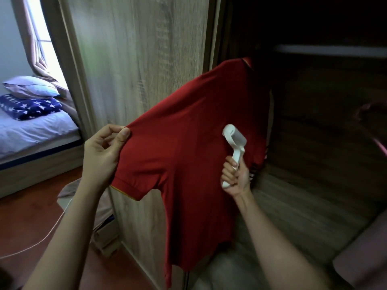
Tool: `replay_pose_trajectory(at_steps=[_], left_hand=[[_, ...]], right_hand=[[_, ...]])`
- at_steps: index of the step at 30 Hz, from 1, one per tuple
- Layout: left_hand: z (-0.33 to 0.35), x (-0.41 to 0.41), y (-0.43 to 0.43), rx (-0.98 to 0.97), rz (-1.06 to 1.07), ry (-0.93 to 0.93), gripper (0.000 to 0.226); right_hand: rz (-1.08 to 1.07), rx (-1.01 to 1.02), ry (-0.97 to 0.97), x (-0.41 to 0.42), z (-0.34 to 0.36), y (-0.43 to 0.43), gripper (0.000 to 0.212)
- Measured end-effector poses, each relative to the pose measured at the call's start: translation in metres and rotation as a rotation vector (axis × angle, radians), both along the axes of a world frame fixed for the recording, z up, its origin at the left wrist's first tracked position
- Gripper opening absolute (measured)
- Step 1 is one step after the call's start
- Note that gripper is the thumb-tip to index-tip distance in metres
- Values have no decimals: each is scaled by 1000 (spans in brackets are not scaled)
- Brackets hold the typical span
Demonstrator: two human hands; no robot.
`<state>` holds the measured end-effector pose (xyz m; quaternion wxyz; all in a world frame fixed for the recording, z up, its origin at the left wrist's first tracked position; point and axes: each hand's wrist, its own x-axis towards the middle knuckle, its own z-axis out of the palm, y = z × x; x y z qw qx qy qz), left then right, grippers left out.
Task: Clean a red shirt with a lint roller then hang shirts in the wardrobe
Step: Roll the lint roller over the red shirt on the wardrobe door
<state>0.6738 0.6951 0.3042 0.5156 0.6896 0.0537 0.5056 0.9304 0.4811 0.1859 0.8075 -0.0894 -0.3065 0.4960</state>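
The left hand pinches the red shirt at its shoulder, pulling the cloth taut so the lint roller, gripped in the right hand, rolls just above that fist.

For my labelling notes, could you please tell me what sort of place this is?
Most likely a home bedroom: a bed with a pillow at the left, a curtain, and an open wooden wardrobe.

Your red shirt hangs at the open wooden wardrobe, one sleeve pulled out sideways. Your white lint roller sits head-up against its cloth.
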Motion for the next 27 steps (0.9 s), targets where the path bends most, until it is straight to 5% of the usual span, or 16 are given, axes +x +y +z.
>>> replay_pose_trajectory(at_steps=[5,9,22,27], left_hand=[[0,0,-2,-10,9,-5,11],[-3,0,-6,-9,17,-6,14],[-1,-3,-2,51,11,17,14],[0,-3,1,45,-10,9,12]], right_hand=[[-234,31,-26,39,50,-6,43],[-405,-35,100,61,83,-11,56],[31,-71,182,-63,-112,-4,40],[-293,-108,29,-28,-4,7,42]])
